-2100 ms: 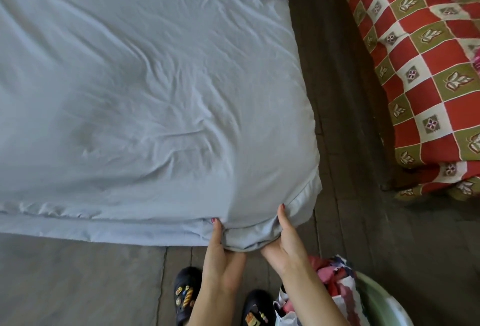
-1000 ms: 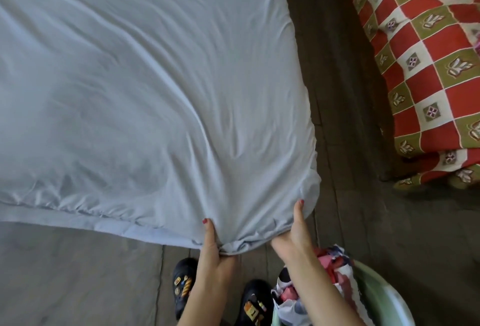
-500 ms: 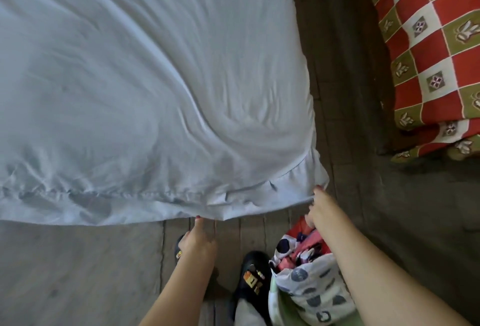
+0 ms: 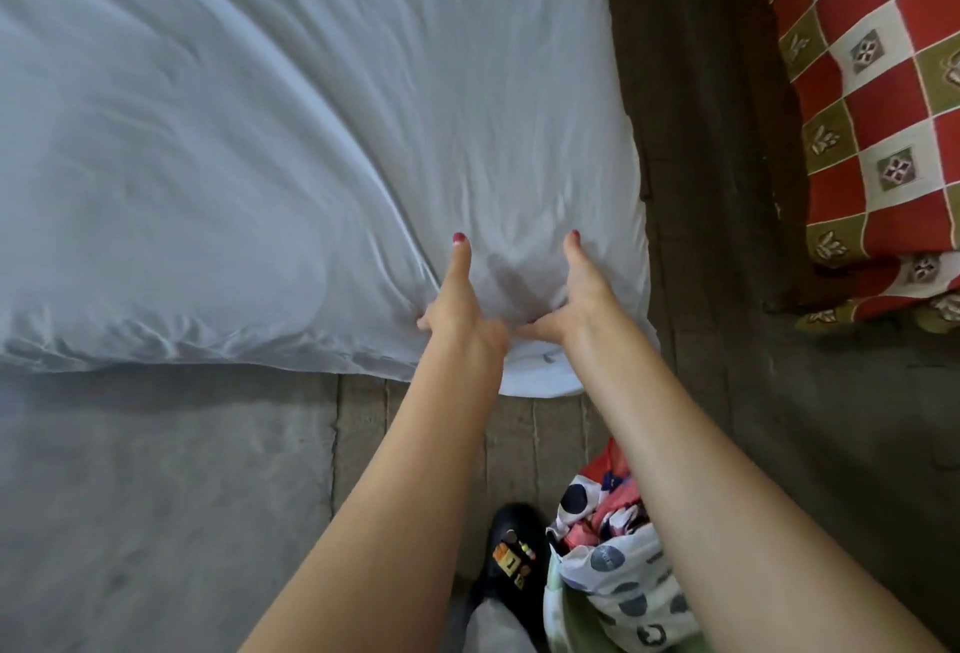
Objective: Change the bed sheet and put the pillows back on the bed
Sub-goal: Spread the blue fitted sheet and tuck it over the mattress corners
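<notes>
I see no readable writing anywhere. My two hands sit at the bed's near right corner: left hand [image 4: 457, 312] and right hand [image 4: 574, 306] each pinch a fold of the one pale blue sheet [image 4: 270, 132], thumbs straight on top, other fingers curled underneath. One black shoe [image 4: 511, 556] shows on the floor.

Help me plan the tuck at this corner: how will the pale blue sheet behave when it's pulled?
Probably floppy: the pale blue sheet bunches into folds where the left hand and right hand grip it. Likely light and thin, since creases fan far across it. It may slide easily; its edge hangs loose over the floor.
</notes>
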